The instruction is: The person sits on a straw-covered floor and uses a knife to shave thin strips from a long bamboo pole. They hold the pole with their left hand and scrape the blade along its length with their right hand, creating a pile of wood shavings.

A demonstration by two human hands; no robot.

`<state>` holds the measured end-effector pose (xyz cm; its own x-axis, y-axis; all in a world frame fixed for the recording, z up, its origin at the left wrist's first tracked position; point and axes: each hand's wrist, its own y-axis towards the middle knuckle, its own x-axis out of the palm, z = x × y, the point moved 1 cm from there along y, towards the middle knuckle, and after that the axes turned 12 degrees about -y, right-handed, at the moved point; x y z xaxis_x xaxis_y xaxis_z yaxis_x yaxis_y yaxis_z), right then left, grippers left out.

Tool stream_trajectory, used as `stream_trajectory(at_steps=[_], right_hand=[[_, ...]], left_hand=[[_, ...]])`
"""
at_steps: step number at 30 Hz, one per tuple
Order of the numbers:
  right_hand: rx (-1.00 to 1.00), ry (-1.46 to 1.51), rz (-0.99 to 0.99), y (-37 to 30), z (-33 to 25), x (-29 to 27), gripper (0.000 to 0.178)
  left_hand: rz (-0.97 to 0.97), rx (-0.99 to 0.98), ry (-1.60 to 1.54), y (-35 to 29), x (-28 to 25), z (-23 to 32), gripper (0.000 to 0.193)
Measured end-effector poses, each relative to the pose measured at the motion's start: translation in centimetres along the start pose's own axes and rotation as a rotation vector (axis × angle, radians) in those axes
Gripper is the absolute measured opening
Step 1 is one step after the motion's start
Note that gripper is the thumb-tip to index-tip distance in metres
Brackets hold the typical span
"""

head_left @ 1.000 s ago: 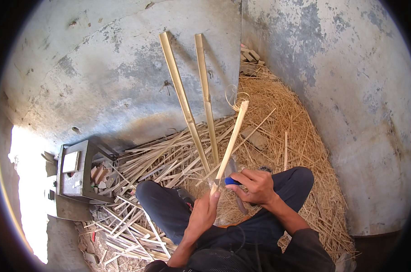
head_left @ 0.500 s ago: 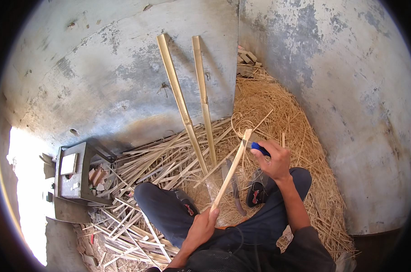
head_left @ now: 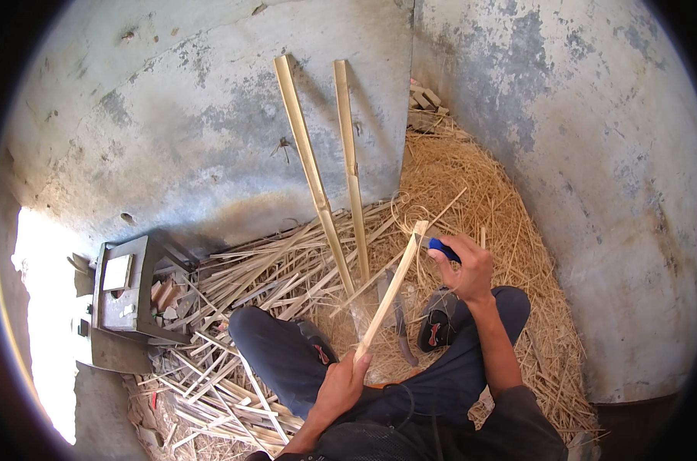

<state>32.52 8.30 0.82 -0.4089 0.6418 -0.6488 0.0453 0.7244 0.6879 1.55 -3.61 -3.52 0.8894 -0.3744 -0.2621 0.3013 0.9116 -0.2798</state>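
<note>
My left hand (head_left: 342, 390) grips the lower end of a pale, flat bamboo strip (head_left: 392, 296), which slants up and away to the right. Close to its far end, my right hand (head_left: 469, 270) is wrapped round the blue handle of a small knife (head_left: 445, 250). The short blade touches or nearly touches the strip's right edge; exact contact is too small to tell. Thin curled shavings (head_left: 411, 213) lie around the strip's tip. Between my crossed legs, a larger knife (head_left: 400, 319) with a brown handle rests on the floor.
Two long split bamboo pieces (head_left: 311, 170) (head_left: 350, 161) lean against the worn grey wall. Cut strips (head_left: 268, 269) are heaped at left, fine shavings (head_left: 471, 184) at right. A dark wooden stool (head_left: 145, 288) lies tipped over at far left. Bricks (head_left: 423, 97) sit in the far corner.
The view has shifted slightly, so the walls and leaning bamboo appear a little further right. Both hands keep their grips, and the knife stays close to the strip's far end.
</note>
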Motion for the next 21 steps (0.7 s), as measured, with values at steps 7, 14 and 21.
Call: stream_trajectory(at_steps=[7,14,21], right_hand=[[0.011,-0.046,-0.012,0.3,-0.2,-0.1,0.035],[0.003,-0.048,0.000,0.5,-0.2,0.0,0.037],[0.008,-0.059,0.017,0.5,-0.2,0.1,0.035]], left_hand=[[-0.121,-0.004,-0.205,0.7,-0.5,-3.0,0.048],[-0.077,-0.003,-0.195,0.6,-0.5,-1.8,0.050],[-0.076,-0.009,-0.188,0.7,-1.1,-1.2,0.051]])
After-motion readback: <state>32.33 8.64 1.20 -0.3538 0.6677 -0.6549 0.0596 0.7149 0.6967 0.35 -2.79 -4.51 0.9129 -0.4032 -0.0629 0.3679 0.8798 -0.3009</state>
